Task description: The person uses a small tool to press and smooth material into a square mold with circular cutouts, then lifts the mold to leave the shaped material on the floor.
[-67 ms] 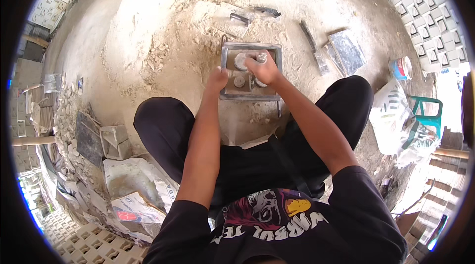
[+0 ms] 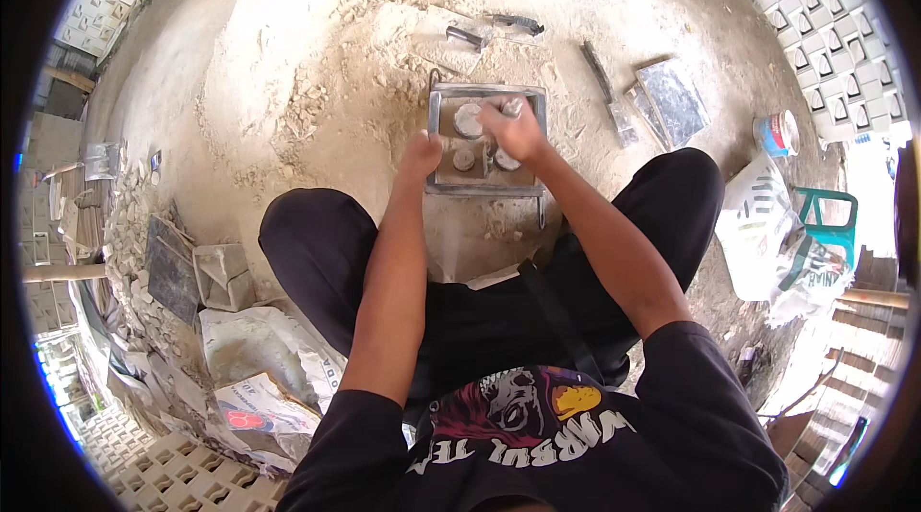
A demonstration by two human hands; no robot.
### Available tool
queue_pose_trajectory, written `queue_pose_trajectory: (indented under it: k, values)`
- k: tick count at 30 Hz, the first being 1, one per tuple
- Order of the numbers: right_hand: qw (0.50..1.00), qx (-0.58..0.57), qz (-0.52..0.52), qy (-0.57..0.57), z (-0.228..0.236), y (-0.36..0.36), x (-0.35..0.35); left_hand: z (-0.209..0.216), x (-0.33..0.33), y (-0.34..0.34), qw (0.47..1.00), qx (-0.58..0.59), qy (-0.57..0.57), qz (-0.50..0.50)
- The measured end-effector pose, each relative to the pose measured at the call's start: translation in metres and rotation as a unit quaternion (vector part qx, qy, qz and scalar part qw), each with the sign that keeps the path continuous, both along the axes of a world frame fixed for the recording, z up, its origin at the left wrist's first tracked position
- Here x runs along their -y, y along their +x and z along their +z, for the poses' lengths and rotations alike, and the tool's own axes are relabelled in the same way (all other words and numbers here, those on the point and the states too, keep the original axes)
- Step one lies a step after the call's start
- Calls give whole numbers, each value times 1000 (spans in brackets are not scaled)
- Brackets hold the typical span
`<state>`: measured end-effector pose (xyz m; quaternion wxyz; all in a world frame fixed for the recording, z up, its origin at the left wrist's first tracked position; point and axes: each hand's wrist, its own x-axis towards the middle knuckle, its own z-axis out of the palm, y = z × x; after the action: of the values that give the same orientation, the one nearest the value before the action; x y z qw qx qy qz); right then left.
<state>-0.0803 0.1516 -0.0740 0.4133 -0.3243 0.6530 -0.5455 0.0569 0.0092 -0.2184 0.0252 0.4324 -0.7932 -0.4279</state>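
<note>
A rectangular dark metal frame [image 2: 484, 190] lies on the dusty ground between my knees. Inside it, set in packed brownish sand, are round pale pieces: a larger disc [image 2: 468, 119] toward the far side, a small disc [image 2: 463, 159] nearer me, and another disc [image 2: 507, 160] partly under my right hand. My left hand [image 2: 420, 154] is closed on the frame's left side, its thumb whitish with dust. Over the frame's right half, my right hand [image 2: 515, 133] is closed in a fist, slightly blurred; whatever it may hold is hidden, though something pale shows at its top.
Beyond the frame lie a loose sand heap [image 2: 278, 42], a dark-handled trowel [image 2: 465, 36] and a black-handled tool [image 2: 516, 23]. To the right are a long flat tool [image 2: 609, 95], a grey panel [image 2: 672, 99], a white bucket [image 2: 777, 133] and a green stool [image 2: 827, 214].
My right hand has shifted very slightly to the right over the frame. The left hand stays in place.
</note>
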Motion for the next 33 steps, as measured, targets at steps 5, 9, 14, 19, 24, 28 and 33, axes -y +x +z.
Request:
queue_pose_trajectory:
  k: [5,9,14,19,24,28,33]
  values:
    - [980,-69,-48,-178,9,24,-9,-12,1,4,999,-25,18,33]
    - [989,20,-109,-101,1,9,-6,-7,1,-2,1000,-14,5,24]
    - [987,-48,5,-153,9,21,-8,-10,5,-2,1000,8,-14,6]
    - [979,-71,-115,-155,2,40,4,-27,13,9,999,-12,-26,31]
    - [960,115,-219,-133,-25,30,1,-4,2,-5,999,0,-44,15]
    - [962,32,-228,-148,2,40,-5,-7,-3,6,998,-41,-40,36]
    - [928,-6,-350,-127,-8,54,7,-9,0,4,998,-22,-52,24]
